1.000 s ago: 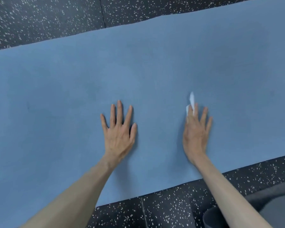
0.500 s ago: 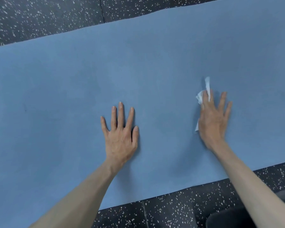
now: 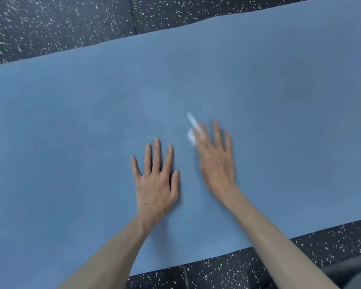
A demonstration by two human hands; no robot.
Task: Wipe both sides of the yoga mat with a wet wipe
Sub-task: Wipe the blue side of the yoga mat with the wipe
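A blue yoga mat (image 3: 71, 113) lies flat across the whole view on the floor. My left hand (image 3: 156, 180) rests flat on the mat near its front edge, fingers straight and spread. My right hand (image 3: 215, 157) is just to the right of it, blurred, with straight fingers pressing a white wet wipe (image 3: 191, 130) onto the mat. Most of the wipe is hidden under the palm and fingers; a crumpled bit and a thin strip stick out past the index finger.
Black rubber floor with white speckles (image 3: 60, 24) shows beyond the mat's far edge and again along its near edge at the bottom right. A dark grey patch of cloth (image 3: 354, 270) sits in the bottom right corner.
My right hand with the wipe swept right and away half a second ago, then came back left, close to my left hand. My left hand stayed planted on the mat.
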